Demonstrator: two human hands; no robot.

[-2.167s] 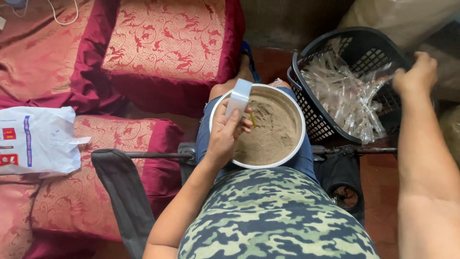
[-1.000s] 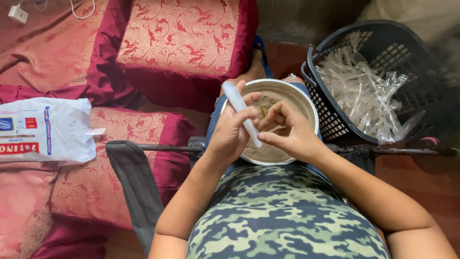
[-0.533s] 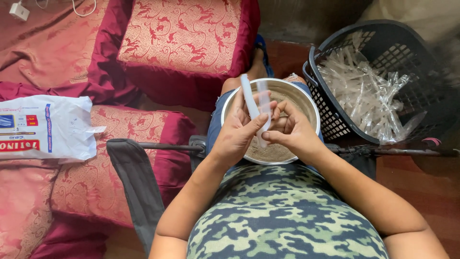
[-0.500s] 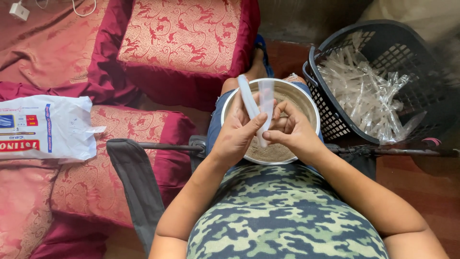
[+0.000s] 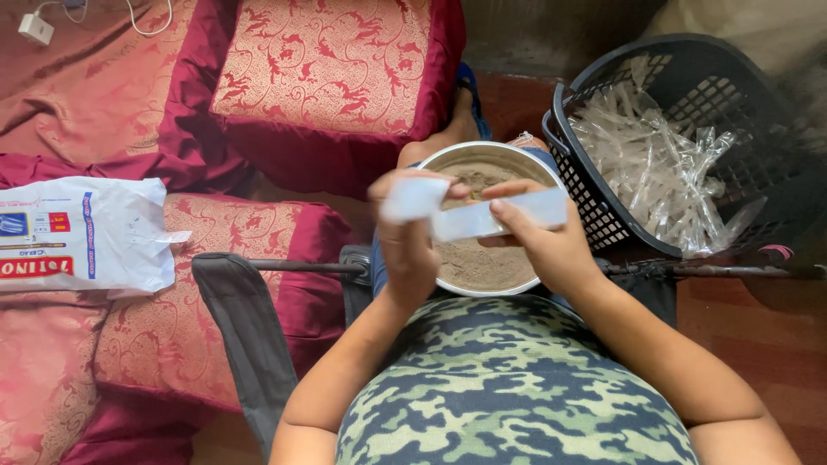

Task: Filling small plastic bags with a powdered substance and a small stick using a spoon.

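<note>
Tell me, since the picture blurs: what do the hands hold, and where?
Both hands share a narrow pale sleeve over the bowl: left hand at its left end, right hand mid-strip.

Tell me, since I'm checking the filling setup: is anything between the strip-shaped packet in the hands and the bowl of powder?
Nothing visible. Both the left hand and right hand hold the pale packet directly above the bowl of brown powder.

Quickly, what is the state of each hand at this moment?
Left hand: closed on one end of the pale strip.
Right hand: closed on the other end, above the bowl of powder.
</note>
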